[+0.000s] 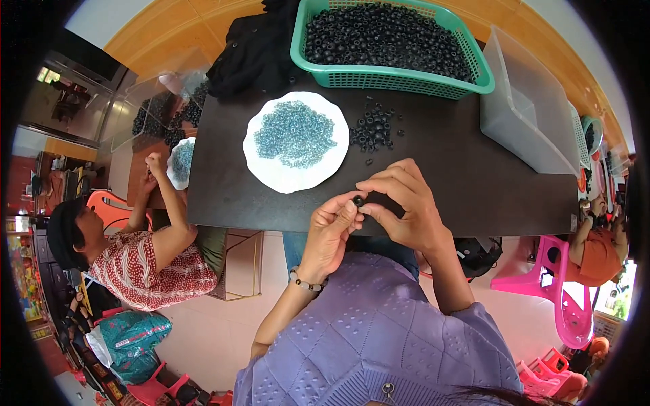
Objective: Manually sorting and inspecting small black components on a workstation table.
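Over the table's front edge, my left hand (329, 233) pinches a small round black bead-like piece (358, 201) with a hole in it, between thumb and forefinger. My right hand (408, 206) is curled in a pinch beside it, the thumb and forefinger tips close around the piece. Whether something tiny is between those tips I cannot make out. Just beyond my hands lies a white wavy-edged plate (273, 177) heaped with small clear bluish pieces (295, 134). To its right, a loose group of black pieces (372, 130) rests on the dark table (474, 176).
A green basket (406, 80) full of black pieces stands at the back, with black cloth (252, 54) to its left. A translucent bin (525, 108) is at the right. At the left, a seated person (145, 260) works beside another plate (181, 162). A pink chair (555, 287) stands right.
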